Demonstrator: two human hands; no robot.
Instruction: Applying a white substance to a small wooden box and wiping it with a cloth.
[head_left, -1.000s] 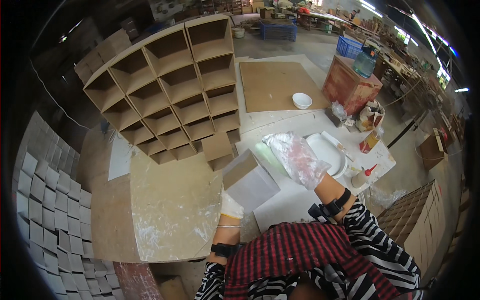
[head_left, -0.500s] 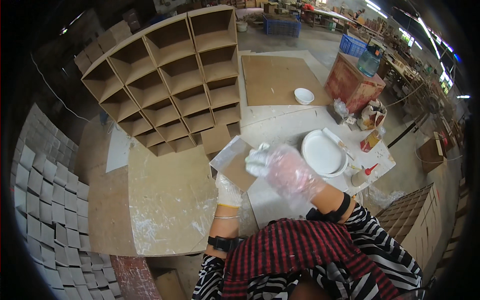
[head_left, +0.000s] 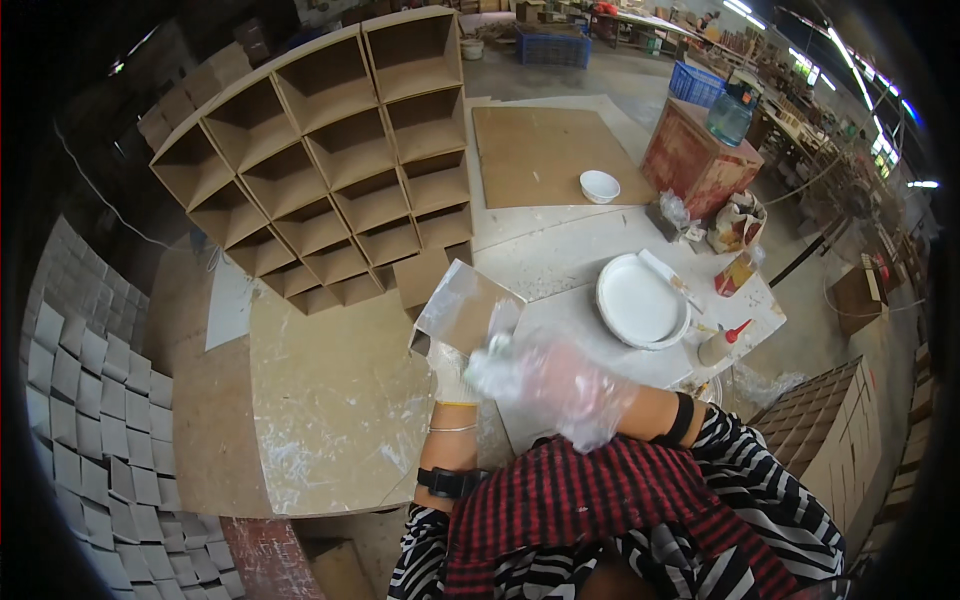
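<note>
My left hand [head_left: 452, 374], in a white knit glove, grips a small brown box [head_left: 468, 316] from below. White wet streaks cover part of the box's upper face, along its left and top edges. My right hand [head_left: 555, 385] is smeared by motion at the box's lower right corner; a clear plastic cover lies over its glove. Whether its fingers hold anything does not show. A round white basin [head_left: 643, 303] of white liquid stands to the right, with a brush [head_left: 668, 278] across its rim.
A large brown compartment rack [head_left: 330, 160] stands at the far left of the worktable [head_left: 330, 400]. Beyond the basin are a white bowl [head_left: 600, 186] and a brown board [head_left: 550, 150]. A red-tipped bottle [head_left: 722, 344] stands at right. Stacked grey-white boxes [head_left: 90, 420] fill the left side.
My right hand has swept left and toward me, from over the box to its near right corner. The box's upper face has turned more into view, showing white streaks.
</note>
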